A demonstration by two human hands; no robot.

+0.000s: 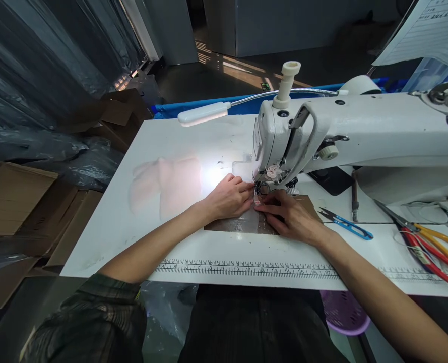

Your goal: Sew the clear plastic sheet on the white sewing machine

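A white sewing machine (284, 136) stands on the table, its needle area (259, 187) close to both hands. My left hand (229, 199) lies low on the work surface just left of the presser foot, fingers stretched toward it, thumb and forefinger apart. From the right, my right hand (290, 217) reaches in with its fingertips closed on a small pale piece of fabric (257, 202) in front of the foot. The piece's far end is hidden at the foot. Under the hands is a brown, shiny plate (231, 225), partly covered by clear material.
Pale pink fabric pieces (180, 186) lie on the white table (110, 242) at left. Blue thread snips (346, 223) and red-and-yellow-handled scissors (431, 242) are at right. A lamp (203, 114) hangs above; a printed ruler (246, 268) runs along the front edge. Cardboard boxes (15, 199) stand left.
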